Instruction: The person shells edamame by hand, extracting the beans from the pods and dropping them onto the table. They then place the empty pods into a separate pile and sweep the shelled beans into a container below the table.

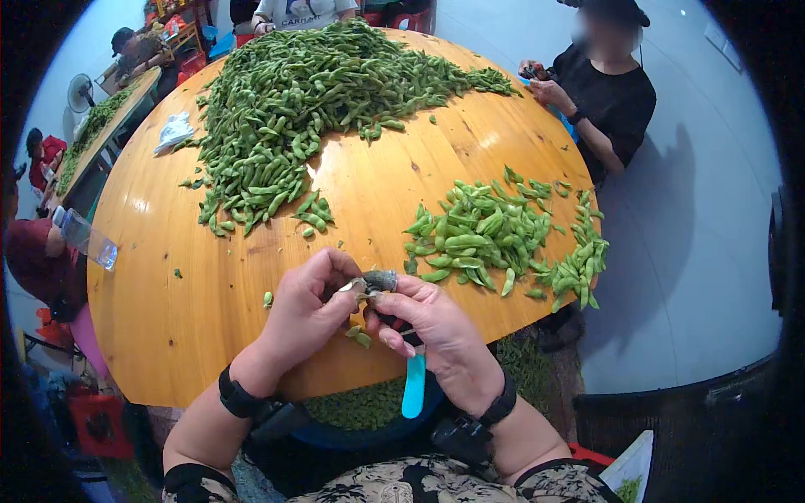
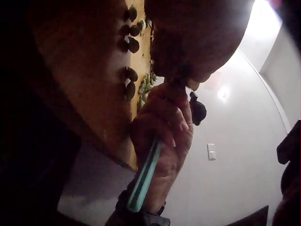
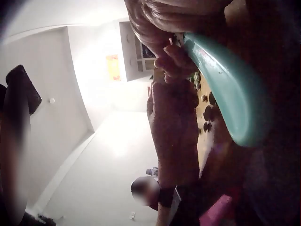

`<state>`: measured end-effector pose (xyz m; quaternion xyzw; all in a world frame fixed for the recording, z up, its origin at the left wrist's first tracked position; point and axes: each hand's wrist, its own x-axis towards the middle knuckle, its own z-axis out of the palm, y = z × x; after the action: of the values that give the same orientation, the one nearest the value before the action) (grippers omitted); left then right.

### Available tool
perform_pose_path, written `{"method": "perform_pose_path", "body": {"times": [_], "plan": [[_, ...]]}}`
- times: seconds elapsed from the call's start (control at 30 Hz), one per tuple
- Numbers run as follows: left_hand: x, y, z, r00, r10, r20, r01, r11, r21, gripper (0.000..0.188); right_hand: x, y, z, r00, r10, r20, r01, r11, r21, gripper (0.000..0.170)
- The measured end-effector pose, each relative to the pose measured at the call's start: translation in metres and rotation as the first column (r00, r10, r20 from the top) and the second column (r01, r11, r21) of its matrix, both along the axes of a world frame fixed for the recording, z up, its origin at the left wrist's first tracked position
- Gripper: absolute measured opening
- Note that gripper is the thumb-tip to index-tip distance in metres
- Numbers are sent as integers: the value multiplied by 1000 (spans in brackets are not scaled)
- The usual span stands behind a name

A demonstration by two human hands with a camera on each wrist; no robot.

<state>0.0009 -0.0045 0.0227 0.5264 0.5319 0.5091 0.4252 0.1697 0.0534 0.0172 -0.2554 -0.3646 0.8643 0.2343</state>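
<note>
In the head view the left hand (image 1: 310,310) pinches a small pale-green piece (image 1: 355,286) between thumb and fingers; whether it is a whole pod cannot be told. Close against it, the right hand (image 1: 444,335) curls round a tool whose teal handle (image 1: 413,387) sticks out below the palm. A grey thing (image 1: 381,280) shows at the right hand's fingertips, its nature unclear. The left wrist view shows the right hand (image 2: 162,136) round the teal handle (image 2: 145,181). The handle (image 3: 230,99) is large in the right wrist view, with the left hand (image 3: 174,117) beyond.
A big heap of green pods (image 1: 285,109) covers the far side of the wooden table (image 1: 210,318). Brighter pods (image 1: 482,230) lie at right. Below the near edge is a tub of green pieces (image 1: 360,408). A bottle (image 1: 85,238) stands left; a person (image 1: 612,96) is at right.
</note>
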Motion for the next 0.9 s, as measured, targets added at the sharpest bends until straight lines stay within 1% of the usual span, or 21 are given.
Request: {"method": "perform_pose_path", "body": {"times": [0.07, 0.1, 0.17, 0.23, 0.3, 0.37, 0.4, 0.43, 0.47, 0.5, 0.57, 0.6, 0.67, 0.7, 0.77, 0.8, 0.87, 0.9], "plan": [[0, -1, 1, 997, 25, -69, -23, 999, 33, 6, -1, 0, 1, 1000, 9, 5, -9, 1000, 6, 12], [0, -1, 1, 997, 27, -69, -25, 999, 31, 6, -1, -1, 2, 1000, 5, 13, -5, 1000, 16, 12], [-2, -1, 2, 999, 19, -26, -20, 998, -67, 5, -2, -3, 1, 1000, 8, 18, -8, 1000, 22, 12], [-4, 1, -1, 999, 19, -45, -22, 998, -59, 6, -3, -3, 1, 998, -11, 64, 6, 997, 83, 13], [-4, 1, -4, 998, 19, -65, -23, 998, -50, 6, -6, -4, 0, 996, -19, 89, 10, 995, 103, 14], [-4, 2, -7, 998, 50, 31, -48, 997, -53, 7, -7, -4, -1, 993, -30, 115, 16, 992, 126, 15], [-6, 2, -7, 998, 52, 31, -50, 997, -53, 7, -7, -3, -1, 993, -47, 108, 33, 991, 126, 16], [-7, 2, -8, 994, 37, 104, -30, 997, -73, 10, -7, -2, -1, 993, -63, 103, 50, 991, 127, 17], [-8, 2, -8, 984, 24, 178, -8, 996, -90, 14, -7, -2, -1, 988, -81, 130, 59, 984, 165, 17], [-8, 2, -7, 983, 26, 179, -10, 996, -87, 14, -7, -2, -1, 988, -79, 131, 56, 984, 168, 17], [-6, 4, -5, 971, 28, 239, 10, 987, -158, 16, -8, -1, -2, 973, -163, 166, 115, 957, 267, 18], [-5, 4, -2, 971, 27, 239, 10, 988, -153, 16, -8, -1, 0, 973, -164, 164, 115, 955, 272, 18], [-4, 2, 5, 973, -29, 230, 62, 988, -139, 23, -7, 0, 6, 955, -228, 190, 152, 926, 347, 18], [-3, 3, 3, 973, -31, 230, 64, 989, -135, 23, -6, -2, 9, 955, -230, 189, 153, 924, 350, 18], [-3, 4, -5, 975, -33, 218, 42, 998, -38, 28, -5, -5, 14, 952, -238, 193, 138, 895, 424, 17], [-4, 4, -5, 975, -39, 217, 47, 998, -33, 28, -4, -5, 15, 951, -244, 192, 142, 892, 428, 17], [-5, 4, -4, 968, -83, 238, 93, 995, -28, 25, 0, -3, 16, 979, -161, 128, 116, 946, 303, 18], [-6, 4, -4, 967, -87, 238, 96, 995, -23, 25, 2, -3, 16, 978, -165, 127, 119, 944, 307, 18]]}}
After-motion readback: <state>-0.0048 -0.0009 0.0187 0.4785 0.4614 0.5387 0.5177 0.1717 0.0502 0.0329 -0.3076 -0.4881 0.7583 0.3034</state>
